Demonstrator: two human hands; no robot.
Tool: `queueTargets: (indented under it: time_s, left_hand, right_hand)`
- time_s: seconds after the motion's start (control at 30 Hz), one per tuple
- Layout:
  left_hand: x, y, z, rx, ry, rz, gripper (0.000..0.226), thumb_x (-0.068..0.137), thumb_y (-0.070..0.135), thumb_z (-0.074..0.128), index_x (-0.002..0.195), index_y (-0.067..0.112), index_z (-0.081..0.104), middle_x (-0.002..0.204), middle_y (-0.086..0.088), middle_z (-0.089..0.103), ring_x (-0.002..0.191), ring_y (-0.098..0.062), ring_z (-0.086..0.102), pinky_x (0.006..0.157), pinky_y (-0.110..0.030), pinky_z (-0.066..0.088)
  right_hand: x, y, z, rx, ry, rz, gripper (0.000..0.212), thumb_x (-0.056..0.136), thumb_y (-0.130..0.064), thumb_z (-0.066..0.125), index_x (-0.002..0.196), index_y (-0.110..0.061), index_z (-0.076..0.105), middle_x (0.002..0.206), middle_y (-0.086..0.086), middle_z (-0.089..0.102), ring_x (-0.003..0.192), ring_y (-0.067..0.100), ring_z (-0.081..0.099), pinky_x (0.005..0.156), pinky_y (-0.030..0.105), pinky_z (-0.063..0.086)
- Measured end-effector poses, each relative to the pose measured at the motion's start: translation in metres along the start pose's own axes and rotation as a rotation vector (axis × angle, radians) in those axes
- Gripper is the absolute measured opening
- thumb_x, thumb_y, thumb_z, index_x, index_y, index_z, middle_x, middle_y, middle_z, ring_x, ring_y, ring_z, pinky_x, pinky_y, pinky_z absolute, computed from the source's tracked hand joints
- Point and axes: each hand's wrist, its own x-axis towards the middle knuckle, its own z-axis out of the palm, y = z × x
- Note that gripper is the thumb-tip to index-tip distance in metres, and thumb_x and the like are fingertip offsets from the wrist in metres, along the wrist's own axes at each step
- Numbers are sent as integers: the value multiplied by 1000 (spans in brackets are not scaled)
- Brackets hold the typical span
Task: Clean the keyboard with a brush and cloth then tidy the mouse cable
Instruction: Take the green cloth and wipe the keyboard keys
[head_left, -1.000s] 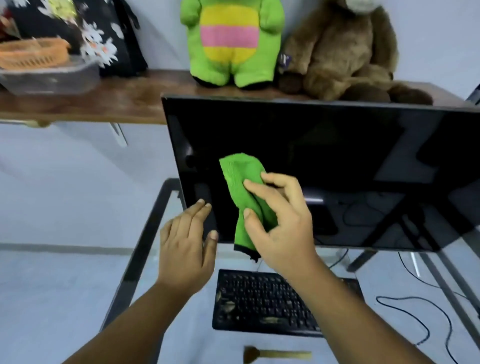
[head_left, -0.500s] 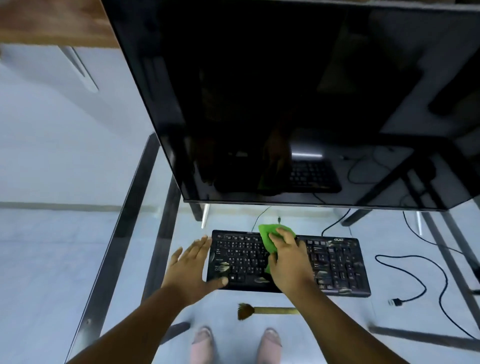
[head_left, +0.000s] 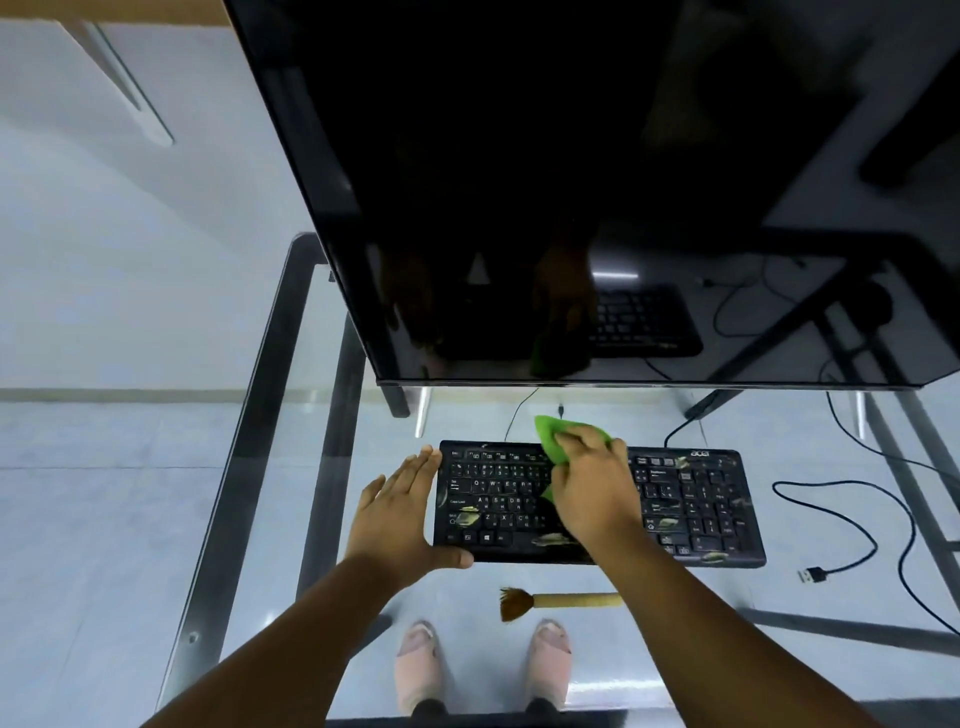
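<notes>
Green cloth: bunched microfibre cloth (head_left: 558, 439) under the right hand (head_left: 592, 491), on the keyboard's far edge near its middle; part of it sticks out past the fingers toward the monitor.
Head view, keyboard: black keyboard (head_left: 696, 506) lies flat on the glass desk (head_left: 332, 364), long axis running left to right across the view, just in front of the monitor (head_left: 571, 182). Pale smudges show on several keys at both ends.
Right hand grip: fingers curled over the cloth, pressing it down onto the keys; it holds the cloth and nothing else.
Left hand grip: left hand (head_left: 400, 512) has straight fingers laid along the keyboard's left end, thumb hooked under the near edge. It braces and grasps nothing.
Key relation: the cloth sits at mid-length, so unwiped keys lie both ways along the long axis. The wider uncovered stretch, the number pad side, lies to the right hand's own side, away from the bracing hand.
Likely next move: a sweep rightward along the rows looks most natural, I judge.
Brush: brush (head_left: 558, 603) lies on the glass just in front of the keyboard, parallel to it, bristles left, touched by neither hand.
Cable: loose black cable (head_left: 878, 545) with a USB plug coils right of the keyboard, nearer the right hand; untidied.
</notes>
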Motion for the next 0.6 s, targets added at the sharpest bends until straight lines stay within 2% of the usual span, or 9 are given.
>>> queueTargets:
  time_s: [0.07, 0.17, 0.27, 0.33, 0.47, 0.6]
  left_hand:
    - [2, -1, 0, 5, 3, -2, 131, 56, 82, 66, 155, 27, -1, 163, 12, 1, 150, -7, 1, 120, -34, 0]
    - [3, -2, 0, 17, 15, -11, 133, 53, 84, 65, 155, 28, 1, 163, 12, 1, 150, -7, 0, 119, -35, 0]
    - [2, -3, 2, 19, 31, -35, 135, 52, 87, 63, 156, 25, 3, 164, 9, 2, 150, -8, 0, 119, -38, 0]
    - [0, -5, 2, 14, 28, -64, 137, 51, 89, 60, 156, 23, 2, 164, 8, 1, 150, -8, -1, 120, -39, 0]
    - [-1, -6, 3, 22, 1, -91, 134, 54, 91, 55, 155, 24, -3, 164, 8, -4, 150, -9, -6, 120, -40, -5]
    - [-2, -5, 3, 21, 3, -96, 134, 55, 89, 57, 155, 24, -3, 164, 8, -4, 150, -9, -5, 120, -40, -4]
  right_hand:
    - [-1, -11, 4, 5, 3, -9, 42, 93, -22, 49, 135, -22, 52, 138, -11, 41, 123, 21, 32, 93, 29, 49]
    - [-2, -46, 14, 22, -66, -175, 50, 92, -22, 50, 142, -24, 45, 143, -12, 38, 124, 21, 31, 100, 31, 47]
    - [-2, -60, 22, 10, -112, -279, 51, 91, -21, 50, 141, -26, 45, 146, -15, 36, 122, 21, 32, 93, 35, 52]
    - [-3, -49, 19, -15, -89, -243, 49, 91, -21, 49, 139, -28, 48, 144, -16, 39, 121, 21, 34, 88, 36, 55]
    - [0, -22, 15, -27, 35, -64, 43, 91, -20, 49, 134, -23, 55, 136, -11, 46, 121, 23, 36, 90, 31, 51]
    - [5, -55, 22, -22, -39, -167, 47, 91, -20, 49, 138, -24, 51, 140, -12, 42, 121, 23, 33, 88, 34, 54]
